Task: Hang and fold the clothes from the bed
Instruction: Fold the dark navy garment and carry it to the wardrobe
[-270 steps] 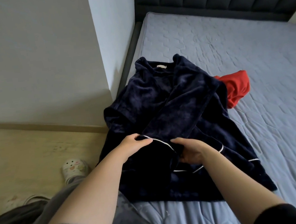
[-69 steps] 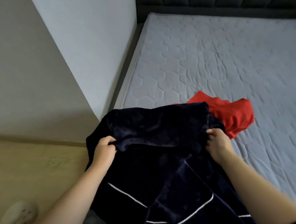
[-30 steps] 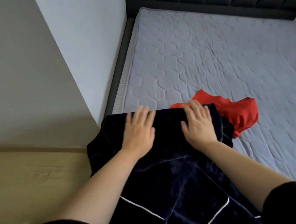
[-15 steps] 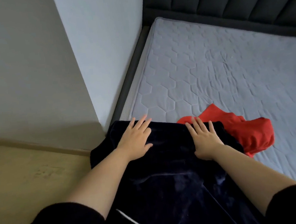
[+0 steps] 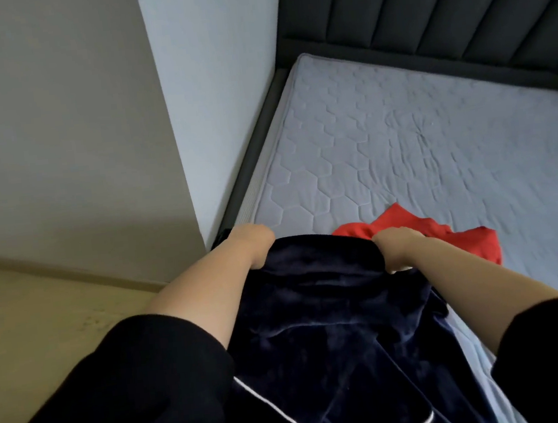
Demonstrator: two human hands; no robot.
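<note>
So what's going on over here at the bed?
A person in black sleeves is working on a dark navy plush garment with white piping, which lies at the corner of the mattress. The left hand and the right hand each grip its far folded edge, one at either end, so the folding looks under way rather than finished. A red garment lies crumpled on the mattress just beyond the right hand, and neither hand holds it.

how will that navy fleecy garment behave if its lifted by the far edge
Probably floppy: the navy garment creases and folds between the left hand and right hand gripping its far edge. Its thick plush pile suggests some weight and bulk, and likely little slipperiness.
</note>
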